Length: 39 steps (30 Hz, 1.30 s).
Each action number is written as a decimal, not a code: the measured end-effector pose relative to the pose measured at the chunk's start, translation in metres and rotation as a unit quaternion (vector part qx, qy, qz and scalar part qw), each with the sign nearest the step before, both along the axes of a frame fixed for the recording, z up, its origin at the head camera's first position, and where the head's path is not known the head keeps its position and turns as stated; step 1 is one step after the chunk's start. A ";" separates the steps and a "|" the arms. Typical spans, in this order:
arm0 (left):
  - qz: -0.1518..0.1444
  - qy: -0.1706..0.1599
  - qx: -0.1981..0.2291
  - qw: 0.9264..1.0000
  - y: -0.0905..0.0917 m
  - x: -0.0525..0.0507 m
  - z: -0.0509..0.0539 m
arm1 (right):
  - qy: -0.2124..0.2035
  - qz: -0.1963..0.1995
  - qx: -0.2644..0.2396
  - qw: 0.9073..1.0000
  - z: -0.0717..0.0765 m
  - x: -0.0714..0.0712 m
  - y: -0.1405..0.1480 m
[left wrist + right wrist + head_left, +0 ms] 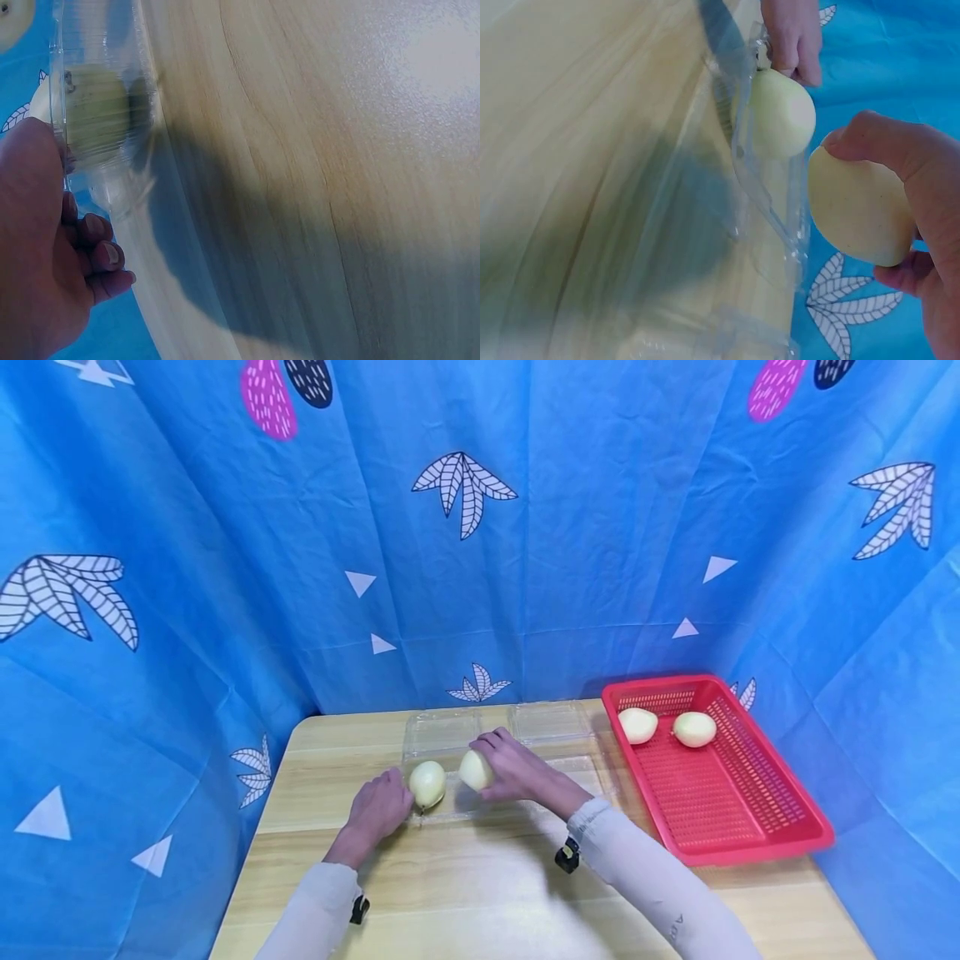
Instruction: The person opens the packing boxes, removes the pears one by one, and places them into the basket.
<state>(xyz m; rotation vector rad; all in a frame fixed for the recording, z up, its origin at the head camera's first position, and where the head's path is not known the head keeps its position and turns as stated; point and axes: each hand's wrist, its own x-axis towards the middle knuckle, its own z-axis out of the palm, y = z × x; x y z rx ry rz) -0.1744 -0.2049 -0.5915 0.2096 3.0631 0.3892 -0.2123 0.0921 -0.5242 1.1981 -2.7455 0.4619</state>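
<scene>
My right hand grips a pale yellow pear and holds it above the clear plastic container. Thumb and fingers lie on opposite sides of this pear in the right wrist view. Another pear, stem toward me, sits in the left end of the container. At that end my left hand pinches the container's edge. In the left wrist view the thumb lies against the clear wall, and the other fingers are curled below; part of the grip is hidden.
A second clear container stands to the right, and both lids are folded back toward the blue curtain. The red basket at the table's right holds two pears. Bare wooden tabletop lies in front.
</scene>
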 end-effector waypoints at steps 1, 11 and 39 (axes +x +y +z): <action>0.000 -0.001 0.001 1.000 0.000 0.000 0.000 | 0.007 0.001 -0.002 1.000 0.001 0.000 0.002; 0.003 0.004 -0.007 1.000 -0.003 0.000 -0.002 | 0.068 0.010 0.009 0.998 0.013 0.003 0.018; -0.002 0.000 -0.002 1.000 -0.002 -0.003 0.000 | 0.076 -0.051 -0.016 0.996 0.048 0.006 0.094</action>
